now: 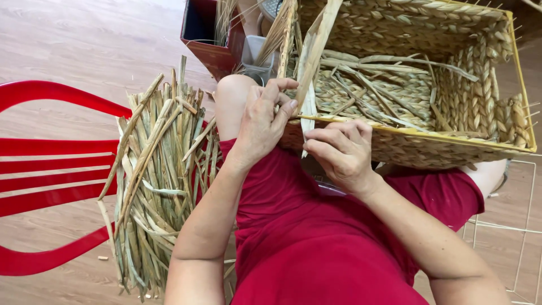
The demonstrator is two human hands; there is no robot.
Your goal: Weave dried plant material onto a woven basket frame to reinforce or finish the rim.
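Observation:
A half-woven straw basket (451,141) on a yellow wire frame rests across my lap, its open side facing me. My left hand (262,121) pinches a flat dried grass strand (313,51) that rises past the basket's near rim. My right hand (341,152) grips the lower end of the same strand just below the rim, fingers curled around it. Loose strands lie inside the basket.
A thick bundle of dried grass stalks (161,181) leans on a red plastic chair (51,152) at my left. A dark red box (209,34) with more stalks stands behind my knee. A bare white wire frame (522,226) lies on the wooden floor at right.

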